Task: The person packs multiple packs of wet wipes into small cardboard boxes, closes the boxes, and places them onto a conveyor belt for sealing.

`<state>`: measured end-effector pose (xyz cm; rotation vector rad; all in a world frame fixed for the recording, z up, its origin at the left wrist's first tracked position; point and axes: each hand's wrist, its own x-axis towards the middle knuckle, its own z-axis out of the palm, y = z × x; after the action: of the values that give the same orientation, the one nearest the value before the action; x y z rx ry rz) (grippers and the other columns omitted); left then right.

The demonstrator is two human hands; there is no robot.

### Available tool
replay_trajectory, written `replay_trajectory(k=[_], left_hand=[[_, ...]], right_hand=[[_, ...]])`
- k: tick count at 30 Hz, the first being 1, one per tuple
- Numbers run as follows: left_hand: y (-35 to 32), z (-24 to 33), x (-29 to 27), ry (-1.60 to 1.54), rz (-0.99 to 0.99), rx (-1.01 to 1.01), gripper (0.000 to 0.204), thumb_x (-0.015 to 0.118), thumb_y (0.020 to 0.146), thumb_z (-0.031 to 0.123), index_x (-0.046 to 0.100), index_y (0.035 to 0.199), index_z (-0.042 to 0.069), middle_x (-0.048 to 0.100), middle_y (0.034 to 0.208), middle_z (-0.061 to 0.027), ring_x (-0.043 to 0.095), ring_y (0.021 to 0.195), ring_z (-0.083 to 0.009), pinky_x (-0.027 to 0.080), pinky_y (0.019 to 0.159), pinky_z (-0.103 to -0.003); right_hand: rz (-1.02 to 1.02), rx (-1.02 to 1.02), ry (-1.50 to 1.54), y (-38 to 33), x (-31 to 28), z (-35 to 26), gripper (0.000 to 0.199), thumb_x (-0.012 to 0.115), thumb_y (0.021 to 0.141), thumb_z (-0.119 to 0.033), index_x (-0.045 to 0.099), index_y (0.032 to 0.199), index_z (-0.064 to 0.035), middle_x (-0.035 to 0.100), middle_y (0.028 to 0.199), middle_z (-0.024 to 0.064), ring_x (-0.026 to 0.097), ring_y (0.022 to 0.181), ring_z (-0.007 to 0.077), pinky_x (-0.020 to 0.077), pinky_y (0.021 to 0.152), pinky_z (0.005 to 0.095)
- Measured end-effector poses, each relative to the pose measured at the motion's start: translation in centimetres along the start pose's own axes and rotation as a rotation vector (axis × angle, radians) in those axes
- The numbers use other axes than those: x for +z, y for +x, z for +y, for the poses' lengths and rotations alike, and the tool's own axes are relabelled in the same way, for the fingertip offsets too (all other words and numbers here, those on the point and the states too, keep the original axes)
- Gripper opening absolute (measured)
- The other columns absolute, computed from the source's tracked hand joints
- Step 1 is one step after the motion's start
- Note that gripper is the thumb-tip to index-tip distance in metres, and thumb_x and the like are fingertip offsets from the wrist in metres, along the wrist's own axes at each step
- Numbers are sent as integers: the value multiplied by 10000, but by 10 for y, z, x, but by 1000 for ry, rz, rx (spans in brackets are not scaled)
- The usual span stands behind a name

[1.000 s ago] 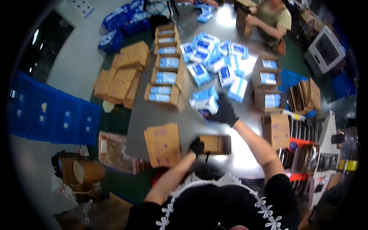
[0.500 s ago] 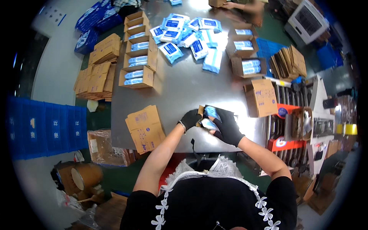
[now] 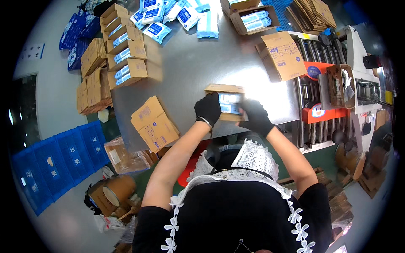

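Both my hands wear black gloves and hold a small open cardboard box (image 3: 224, 88) near the front edge of the metal table. Light blue and white wipe packs (image 3: 230, 108) lie inside it, seen through the open top. My left hand (image 3: 208, 110) is closed on the box's left side. Around its right side my right hand (image 3: 257, 117) is closed, slightly blurred, with the thumb side at the opening. To the left lie flattened cardboard boxes (image 3: 155, 124).
A row of open boxes with wipe packs (image 3: 125, 71) stands at the table's left. Loose wipe packs (image 3: 207, 24) are heaped at the far side. One open filled box (image 3: 255, 21) and a closed box (image 3: 282, 57) sit at right, beside a roller conveyor (image 3: 312, 95).
The box has been turned so its opening faces up, with the packs now lying inside. My right hand has moved from over the packs to the box's right side. The view has shifted.
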<state>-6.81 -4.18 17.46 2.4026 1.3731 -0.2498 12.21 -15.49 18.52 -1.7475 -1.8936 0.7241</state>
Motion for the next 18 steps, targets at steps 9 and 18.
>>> replay_trajectory(k=[9, 18], left_hand=[[37, -44, -6, -400, -231, 410, 630, 779, 681, 463, 544, 1080, 36, 584, 1000, -168, 591, 948, -320, 471, 823, -380], [29, -57, 65, -1646, -365, -139, 715, 769, 688, 280, 413, 1249, 17, 534, 1194, -122, 513, 1121, -242, 412, 960, -387]], right_hand=[[-296, 75, 334, 68, 6, 27, 362, 756, 733, -292, 569, 962, -84, 623, 872, 134, 622, 845, 294, 483, 761, 374], [211, -188, -36, 120, 26, -50, 360, 648, 781, -283, 580, 1049, -51, 599, 1033, 160, 556, 1034, 324, 393, 941, 464]])
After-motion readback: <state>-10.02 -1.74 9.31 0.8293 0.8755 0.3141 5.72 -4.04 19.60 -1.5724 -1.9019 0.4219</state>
